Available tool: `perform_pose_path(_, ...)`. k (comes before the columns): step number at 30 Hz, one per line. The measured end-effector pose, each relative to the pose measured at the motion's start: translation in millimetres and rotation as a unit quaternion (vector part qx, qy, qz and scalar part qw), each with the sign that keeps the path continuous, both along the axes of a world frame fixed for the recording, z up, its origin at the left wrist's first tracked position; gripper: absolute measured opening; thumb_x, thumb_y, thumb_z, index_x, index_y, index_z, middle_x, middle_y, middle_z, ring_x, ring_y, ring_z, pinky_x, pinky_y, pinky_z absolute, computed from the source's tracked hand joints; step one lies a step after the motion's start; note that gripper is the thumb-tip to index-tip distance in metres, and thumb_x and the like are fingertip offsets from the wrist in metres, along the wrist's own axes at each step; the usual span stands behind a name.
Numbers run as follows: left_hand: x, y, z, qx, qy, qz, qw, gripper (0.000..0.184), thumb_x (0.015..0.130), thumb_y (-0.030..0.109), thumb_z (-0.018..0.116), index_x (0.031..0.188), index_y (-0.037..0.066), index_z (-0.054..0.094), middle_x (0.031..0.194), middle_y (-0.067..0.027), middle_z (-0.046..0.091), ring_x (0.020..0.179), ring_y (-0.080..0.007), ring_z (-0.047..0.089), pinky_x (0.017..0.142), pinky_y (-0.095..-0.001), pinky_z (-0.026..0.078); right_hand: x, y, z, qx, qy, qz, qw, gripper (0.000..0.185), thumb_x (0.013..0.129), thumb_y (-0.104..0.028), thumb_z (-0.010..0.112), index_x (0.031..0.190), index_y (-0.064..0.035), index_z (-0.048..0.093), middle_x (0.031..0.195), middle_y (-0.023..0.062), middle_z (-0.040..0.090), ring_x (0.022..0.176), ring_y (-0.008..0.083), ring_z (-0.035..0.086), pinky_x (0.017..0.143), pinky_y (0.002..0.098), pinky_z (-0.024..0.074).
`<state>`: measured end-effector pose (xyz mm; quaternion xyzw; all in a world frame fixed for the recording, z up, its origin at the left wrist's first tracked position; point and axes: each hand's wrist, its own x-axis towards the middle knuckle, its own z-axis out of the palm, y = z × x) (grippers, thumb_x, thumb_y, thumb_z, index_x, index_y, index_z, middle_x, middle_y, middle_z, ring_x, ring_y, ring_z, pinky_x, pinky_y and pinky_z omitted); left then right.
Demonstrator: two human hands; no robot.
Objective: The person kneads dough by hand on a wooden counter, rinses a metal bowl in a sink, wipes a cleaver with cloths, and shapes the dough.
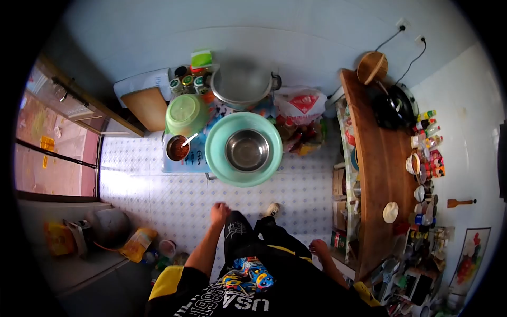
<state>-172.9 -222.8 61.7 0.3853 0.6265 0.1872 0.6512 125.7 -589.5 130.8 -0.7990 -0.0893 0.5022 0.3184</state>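
Note:
My left hand (219, 214) hangs over the tiled floor by my left knee, below the large mint-green basin (214, 158). Its fingers are too small and curled to read clearly. Beside my right hip is my right hand (319, 248), near the wooden counter, its fingers partly blurred. Neither hand touches any object that I can make out. A steel bowl (247, 150) sits inside the basin. To the basin's left are an upturned green colander (187, 113) and a small bowl of red sauce (177, 148) with a white spoon.
Behind the basin stands a large metal pot (242, 87), with jars to its left and a plastic bag (300, 105) to its right. A wooden counter (380, 169) along the right holds a black wok (395, 108), bottles and bowls. Bags and a helmet-like grey object lie left.

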Motion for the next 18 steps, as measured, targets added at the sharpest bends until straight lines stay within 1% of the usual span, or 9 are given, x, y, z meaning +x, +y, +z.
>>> perform_pose_path(1,33,15,12,0.015,-0.042,0.022,0.999,0.025,0.087,0.017,0.052,0.099,-0.004,0.058,0.077,-0.0122,0.063,0.065,-0.0194,0.062,0.059,-0.0292,0.052,-7,-19,2,-0.016,0.126,-0.229,0.965,0.017,0.087,-0.019,0.05,0.086,-0.0039,0.057,0.073,0.0085,0.063,0.064,0.0168,0.062,0.055,0.0307,0.0506)
perform_pose_path(3,88,45,20,0.039,-0.081,0.042,0.995,0.025,0.087,0.016,0.052,0.098,-0.006,0.058,0.076,-0.011,0.062,0.066,-0.0186,0.061,0.061,-0.0286,0.052,-27,-53,14,-0.037,0.09,-0.277,0.956,0.012,0.089,-0.02,0.051,0.09,-0.0088,0.056,0.082,0.0091,0.063,0.069,0.0183,0.061,0.057,0.0308,0.0487)
perform_pose_path(4,105,63,-13,0.097,-0.015,0.018,0.995,0.023,0.087,0.015,0.054,0.097,-0.006,0.058,0.072,-0.0083,0.059,0.065,-0.0163,0.059,0.059,-0.027,0.05,-34,-60,24,-0.036,0.092,-0.309,0.946,0.012,0.088,-0.019,0.052,0.09,-0.0079,0.056,0.083,0.01,0.063,0.07,0.0178,0.062,0.057,0.0299,0.0489)
perform_pose_path(6,120,109,-121,0.002,0.091,0.004,0.996,0.02,0.086,0.015,0.054,0.092,-0.004,0.055,0.067,-0.0056,0.053,0.063,-0.0163,0.056,0.059,-0.0267,0.048,-62,-77,37,-0.073,0.08,-0.342,0.934,0.013,0.086,-0.018,0.052,0.089,-0.0061,0.056,0.083,0.0106,0.063,0.071,0.0175,0.062,0.057,0.0274,0.05)
perform_pose_path(11,100,152,-249,-0.05,-0.211,-0.02,0.976,0.025,0.082,0.021,0.061,0.087,-0.003,0.056,0.071,-0.0149,0.06,0.062,-0.0254,0.06,0.059,-0.0339,0.051,-200,-125,53,-0.123,0.046,-0.425,0.895,0.019,0.086,-0.025,0.053,0.091,-0.0064,0.057,0.082,0.0113,0.063,0.071,0.0206,0.062,0.06,0.0351,0.0503)
perform_pose_path(12,100,160,-250,0.028,-0.173,-0.082,0.981,0.02,0.083,0.016,0.059,0.087,-0.003,0.055,0.073,-0.0149,0.06,0.063,-0.026,0.06,0.059,-0.0332,0.052,-236,-148,43,-0.154,0.044,-0.362,0.918,0.019,0.085,-0.025,0.053,0.09,-0.0066,0.057,0.082,0.0119,0.063,0.072,0.0226,0.062,0.06,0.0373,0.05)
perform_pose_path(13,99,167,-241,0.105,-0.135,-0.147,0.974,0.014,0.084,0.011,0.056,0.086,-0.002,0.055,0.074,-0.0148,0.059,0.064,-0.0265,0.06,0.058,-0.0325,0.052,-279,-176,29,-0.182,0.003,-0.193,0.964,0.019,0.085,-0.024,0.054,0.089,-0.0068,0.058,0.082,0.0126,0.063,0.073,0.0245,0.062,0.061,0.0395,0.0498)
perform_pose_path(15,149,151,-62,-0.185,-0.141,0.104,0.967,0.011,0.083,0.008,0.055,0.087,-0.002,0.054,0.079,-0.0127,0.057,0.068,-0.0242,0.058,0.059,-0.0325,0.052,-377,-237,-12,-0.18,-0.14,0.155,0.961,0.018,0.083,-0.024,0.055,0.087,-0.0072,0.06,0.081,0.0139,0.063,0.075,0.0284,0.063,0.063,0.0438,0.0493)
perform_pose_path(18,151,122,43,-0.075,-0.116,-0.049,0.989,0.01,0.082,0.009,0.056,0.083,-0.001,0.052,0.076,-0.0113,0.056,0.066,-0.0195,0.057,0.056,-0.0295,0.052,-412,-200,17,-0.248,0.031,-0.101,0.963,0.018,0.082,-0.024,0.055,0.086,-0.007,0.06,0.081,0.0143,0.063,0.075,0.0289,0.063,0.063,0.0441,0.0492)
